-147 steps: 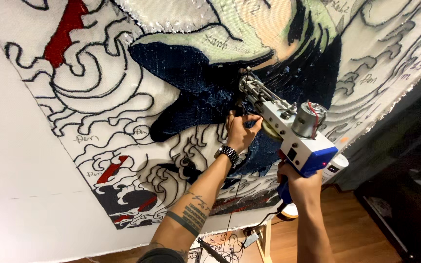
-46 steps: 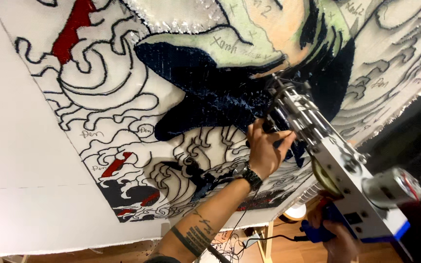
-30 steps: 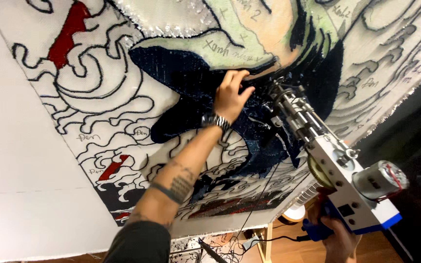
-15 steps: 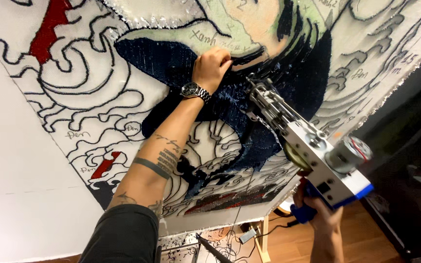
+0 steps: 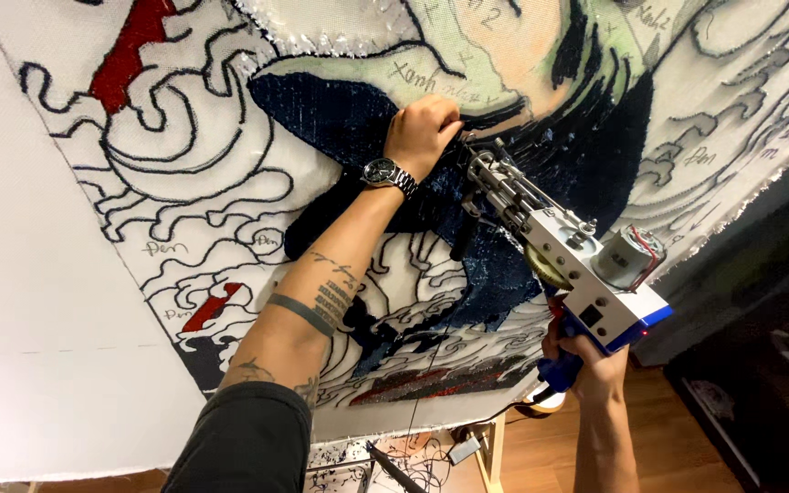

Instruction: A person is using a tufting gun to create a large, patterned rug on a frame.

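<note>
A stretched tufting cloth (image 5: 184, 164) with black outlines, red patches and a dark blue tufted area (image 5: 340, 114) fills the view. My left hand (image 5: 422, 132), with a wristwatch on the wrist, presses against the cloth at the upper edge of the blue area, fingers curled. My right hand (image 5: 586, 365) grips the blue handle of a white tufting gun (image 5: 563, 256). The gun's metal needle end (image 5: 477, 164) points at the cloth just right of my left hand.
A thin yarn strand (image 5: 426, 347) hangs down in front of the cloth. Wooden frame legs (image 5: 495, 452) and cables stand on the wooden floor (image 5: 541, 456) below. Dark furniture (image 5: 760, 365) sits at the right. White backing cloth (image 5: 38, 347) spans the left.
My left hand has moved up from beside the gun's tip onto the cloth at the top of the blue area. The gun has swung upward with its tip beside that hand.
</note>
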